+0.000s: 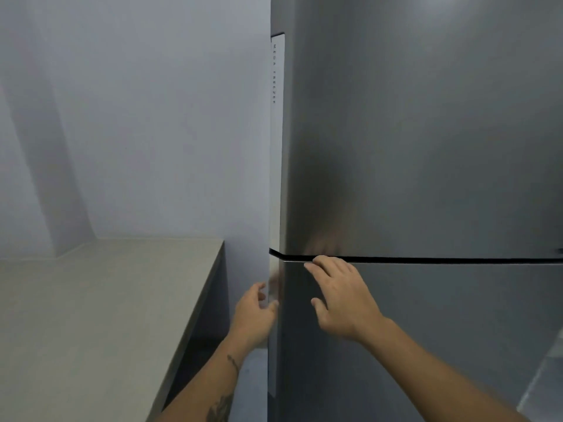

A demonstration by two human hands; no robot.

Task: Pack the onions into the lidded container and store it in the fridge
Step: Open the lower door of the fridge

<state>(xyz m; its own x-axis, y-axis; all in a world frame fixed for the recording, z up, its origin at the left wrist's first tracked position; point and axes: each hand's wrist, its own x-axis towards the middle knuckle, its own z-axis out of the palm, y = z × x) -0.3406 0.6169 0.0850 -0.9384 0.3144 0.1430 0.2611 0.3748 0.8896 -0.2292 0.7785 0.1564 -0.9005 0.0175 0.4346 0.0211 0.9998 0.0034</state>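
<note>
A tall steel-grey fridge (426,147) fills the right half of the head view, with a dark seam between its upper freezer door and its lower door (441,324). My left hand (254,315) curls around the left edge of the lower door, fingers partly hidden behind that edge. My right hand (341,296) lies flat and open on the front of the lower door, fingertips at the seam. Both doors look closed. No onions or lidded container are in view.
A pale grey counter (106,300) runs along the left, ending just short of the fridge with a dark gap beside it. A plain white wall (137,117) stands behind the counter. A strip of light floor (545,379) shows at the lower right.
</note>
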